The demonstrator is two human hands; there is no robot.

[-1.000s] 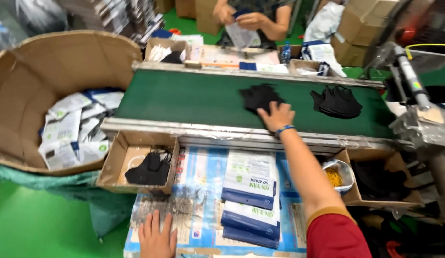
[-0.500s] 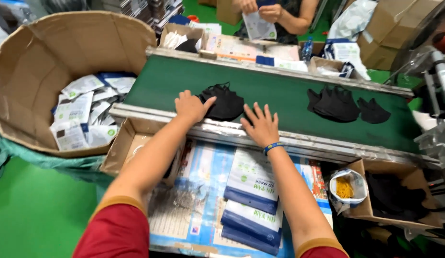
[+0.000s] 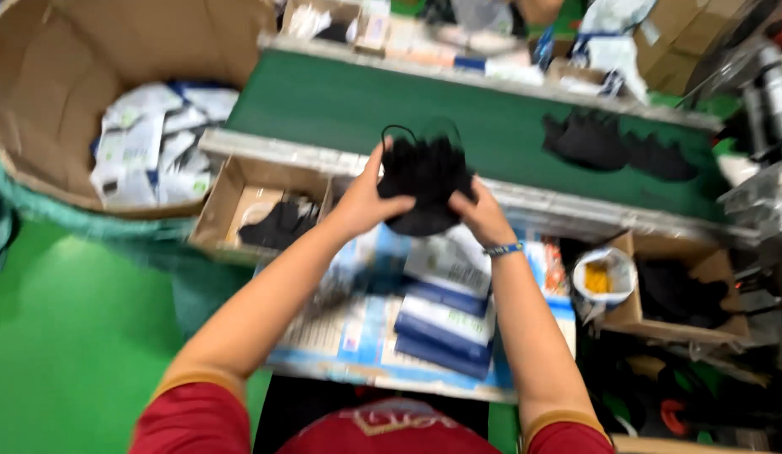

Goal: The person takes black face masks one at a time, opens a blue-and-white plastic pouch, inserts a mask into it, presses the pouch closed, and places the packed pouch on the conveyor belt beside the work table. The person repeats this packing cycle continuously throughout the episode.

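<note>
A person's left hand (image 3: 364,202) and right hand (image 3: 483,217) each pinch one side of a stack of black masks (image 3: 424,185), held between them above the near edge of a green conveyor belt (image 3: 492,126). The stack's long axis looks roughly upright, thin ear loops arching at top; blur hides finer detail.

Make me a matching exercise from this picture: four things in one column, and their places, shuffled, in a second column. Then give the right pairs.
Things
1. stack of black masks
2. white pouches
3. blue and white packets
4. yellow bits

Places
A. in the big round cardboard bin
B. in a small white bag at a box on the right
C. between the left hand and right hand
D. piled on the table below the hands

Pairs: 1-C, 2-A, 3-D, 4-B
</note>
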